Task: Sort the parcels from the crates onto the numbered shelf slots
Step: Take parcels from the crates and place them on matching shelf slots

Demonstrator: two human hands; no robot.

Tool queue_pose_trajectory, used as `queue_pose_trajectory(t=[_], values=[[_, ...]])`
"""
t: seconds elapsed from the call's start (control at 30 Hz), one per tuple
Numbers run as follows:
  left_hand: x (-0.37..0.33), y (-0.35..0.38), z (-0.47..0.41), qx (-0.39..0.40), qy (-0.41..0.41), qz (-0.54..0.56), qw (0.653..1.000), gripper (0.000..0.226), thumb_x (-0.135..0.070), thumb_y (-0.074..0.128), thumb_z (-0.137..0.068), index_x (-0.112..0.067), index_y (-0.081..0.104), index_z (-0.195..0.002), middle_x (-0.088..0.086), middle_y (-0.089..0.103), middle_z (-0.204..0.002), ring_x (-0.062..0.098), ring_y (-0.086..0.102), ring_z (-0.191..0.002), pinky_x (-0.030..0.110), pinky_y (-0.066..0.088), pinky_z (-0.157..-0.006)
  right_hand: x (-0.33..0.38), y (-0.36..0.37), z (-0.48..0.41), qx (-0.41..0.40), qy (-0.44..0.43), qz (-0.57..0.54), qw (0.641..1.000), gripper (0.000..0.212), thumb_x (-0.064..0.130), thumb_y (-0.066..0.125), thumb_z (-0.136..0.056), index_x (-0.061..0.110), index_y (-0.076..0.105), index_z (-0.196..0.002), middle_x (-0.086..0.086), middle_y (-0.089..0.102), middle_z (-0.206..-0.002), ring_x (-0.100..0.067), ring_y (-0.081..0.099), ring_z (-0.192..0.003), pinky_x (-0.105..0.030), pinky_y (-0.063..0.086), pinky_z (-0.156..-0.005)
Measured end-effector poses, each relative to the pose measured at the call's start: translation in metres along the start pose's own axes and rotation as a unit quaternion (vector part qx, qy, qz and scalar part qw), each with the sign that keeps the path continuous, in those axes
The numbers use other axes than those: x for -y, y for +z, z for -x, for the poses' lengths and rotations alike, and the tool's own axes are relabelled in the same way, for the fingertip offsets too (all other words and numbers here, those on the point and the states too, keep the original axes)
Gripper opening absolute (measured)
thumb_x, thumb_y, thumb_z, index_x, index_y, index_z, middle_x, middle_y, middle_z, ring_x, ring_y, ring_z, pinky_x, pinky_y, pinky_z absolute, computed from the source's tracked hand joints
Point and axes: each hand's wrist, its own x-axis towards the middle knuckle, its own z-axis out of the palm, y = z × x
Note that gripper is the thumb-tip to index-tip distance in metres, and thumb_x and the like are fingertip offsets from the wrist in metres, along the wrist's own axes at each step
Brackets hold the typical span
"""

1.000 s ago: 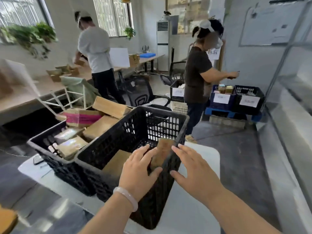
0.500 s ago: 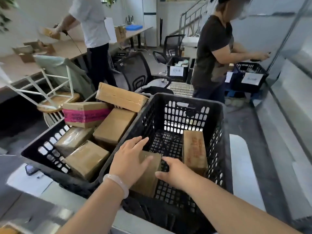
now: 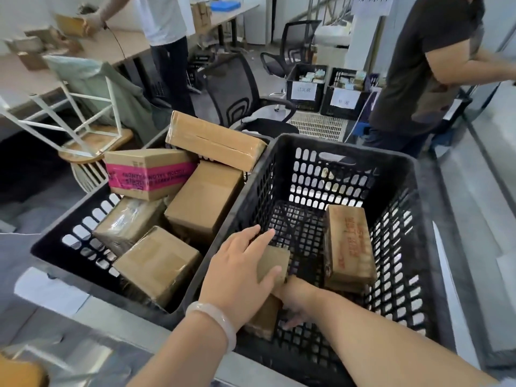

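Two black plastic crates stand side by side in front of me. The right crate (image 3: 339, 145) holds a small brown parcel (image 3: 276, 256) near its left wall and a longer parcel with red print (image 3: 349, 247) leaning upright to the right. My left hand (image 3: 240, 266) lies over the small parcel's top, thumb pressed on its face. My right hand (image 3: 296, 305) reaches down beside that parcel, fingers curled under its lower edge and partly hidden. The left crate (image 3: 81, 241) is filled with several brown parcels, one with pink tape (image 3: 145, 174).
A person in a dark shirt (image 3: 424, 65) stands at the far right by labelled black crates (image 3: 305, 89). Another person in white (image 3: 164, 20) works at a long desk. A black office chair (image 3: 237, 93) and an upturned white stool (image 3: 92, 118) lie behind the crates. A grey shelf edge (image 3: 480, 219) runs along the right.
My view has tipped down and closer to the crates. Both hands went from above the crate rim down onto the small parcel, and my right hand slid under its lower edge.
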Motion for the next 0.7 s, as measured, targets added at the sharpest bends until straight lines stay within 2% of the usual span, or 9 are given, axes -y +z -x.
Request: queue_pose_trajectory(t=[0.07,0.13,0.23,0.3,0.37,0.43,0.53,0.6,0.7], values=[[0.000,-0.001,0.000,0.004,-0.002,0.002,1.000,0.065,-0.050,0.058,-0.091,-0.040,0.032,-0.150,-0.014,0.032,-0.154,0.008,0.022,-0.142,0.023,0.014,-0.114,-0.002,-0.004,0.001,-0.006,0.013,-0.015,1.000,0.046,0.038,0.053,-0.096,0.017,0.041,-0.135,-0.009,0.052,-0.116,-0.030,0.056,-0.090,-0.042,0.060,-0.064],[-0.001,-0.002,-0.001,0.008,-0.006,0.009,1.000,0.065,-0.050,0.057,-0.092,-0.040,0.031,-0.150,-0.015,0.031,-0.155,0.007,0.021,-0.142,0.021,0.014,-0.114,-0.006,-0.011,0.005,-0.001,0.023,-0.046,0.999,0.047,0.027,0.051,-0.099,0.013,0.036,-0.141,-0.015,0.044,-0.136,-0.037,0.056,-0.103,-0.045,0.059,-0.071],[-0.003,-0.003,-0.001,0.009,-0.010,0.013,1.000,0.064,-0.049,0.057,-0.093,-0.039,0.031,-0.150,-0.015,0.031,-0.155,0.007,0.022,-0.143,0.022,0.016,-0.114,-0.012,-0.028,0.011,0.012,0.016,-0.085,0.996,0.050,0.015,0.047,-0.099,0.020,0.033,-0.146,-0.014,0.044,-0.140,-0.040,0.056,-0.109,-0.054,0.056,-0.080],[-0.004,-0.004,-0.001,0.011,-0.007,0.008,1.000,0.063,-0.050,0.056,-0.093,-0.039,0.031,-0.150,-0.015,0.030,-0.155,0.007,0.021,-0.143,0.021,0.015,-0.113,-0.013,-0.037,0.013,-0.019,-0.009,-0.042,0.999,0.067,0.016,0.052,-0.095,0.033,0.019,-0.151,-0.015,0.048,-0.136,-0.037,0.060,-0.104,-0.054,0.057,-0.077],[-0.005,-0.004,-0.001,0.015,-0.007,0.003,1.000,0.063,-0.050,0.055,-0.093,-0.039,0.030,-0.150,-0.016,0.029,-0.155,0.006,0.020,-0.142,0.019,0.014,-0.112,-0.008,-0.039,0.016,-0.084,-0.038,0.047,0.995,0.095,0.024,0.062,-0.089,0.045,-0.008,-0.149,-0.014,0.049,-0.133,-0.033,0.060,-0.103,-0.046,0.058,-0.072],[-0.005,-0.004,-0.001,0.016,-0.010,0.004,1.000,0.063,-0.049,0.055,-0.093,-0.039,0.031,-0.150,-0.016,0.030,-0.155,0.006,0.021,-0.142,0.019,0.014,-0.112,0.001,-0.034,0.014,-0.140,-0.074,0.145,0.977,0.103,0.025,0.061,-0.088,0.049,-0.021,-0.144,-0.012,0.045,-0.135,-0.028,0.059,-0.103,-0.039,0.055,-0.077],[-0.005,-0.004,-0.002,0.015,-0.010,0.004,1.000,0.062,-0.048,0.056,-0.093,-0.039,0.032,-0.150,-0.015,0.031,-0.155,0.006,0.022,-0.142,0.018,0.014,-0.110,0.005,-0.027,0.008,-0.172,-0.121,0.267,0.940,0.084,0.014,0.048,-0.091,0.039,-0.005,-0.152,-0.011,0.033,-0.147,-0.026,0.049,-0.121,-0.037,0.044,-0.101],[-0.006,-0.004,-0.001,0.015,-0.008,0.000,1.000,0.062,-0.048,0.056,-0.093,-0.038,0.033,-0.149,-0.014,0.032,-0.155,0.007,0.023,-0.142,0.020,0.017,-0.110,0.005,-0.024,0.006,-0.152,-0.151,0.265,0.940,0.074,0.018,0.047,-0.092,0.035,0.009,-0.153,-0.013,0.030,-0.150,-0.030,0.045,-0.126,-0.039,0.041,-0.104],[-0.006,-0.003,-0.001,0.011,-0.007,0.001,1.000,0.062,-0.046,0.058,-0.092,-0.039,0.033,-0.149,-0.014,0.034,-0.154,0.007,0.024,-0.142,0.022,0.019,-0.112,0.012,-0.015,0.010,-0.116,-0.112,0.282,0.946,0.076,0.039,0.045,-0.094,0.040,-0.004,-0.152,-0.012,0.018,-0.156,-0.032,0.039,-0.133,-0.043,0.037,-0.108]])
